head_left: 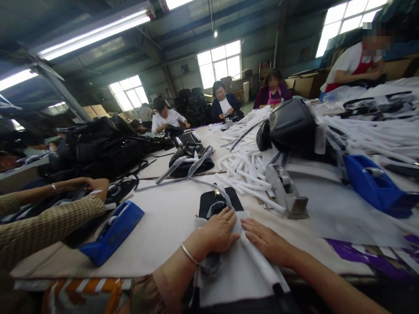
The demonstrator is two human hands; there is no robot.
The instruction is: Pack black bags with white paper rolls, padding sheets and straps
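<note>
My left hand (218,231) lies with its fingers pressed down on a sheet of white wrapping paper (235,270) that covers part of a small black bag (218,201) on the table (163,226). A silver bangle sits on that wrist. My right hand (266,240) rests flat beside it, fingers stretched along a raised fold of the same white paper. Both hands touch the paper and nearly meet at the fold. The bag's metal clasp shows just beyond my left fingertips.
A blue tape dispenser (113,231) lies at the left, another (376,185) at the right. A grey metal tool (284,192) and a heap of white paper rolls (248,165) sit ahead. Black bags (98,146) pile up left. A co-worker's arms (65,205) reach in; several people sit farther back.
</note>
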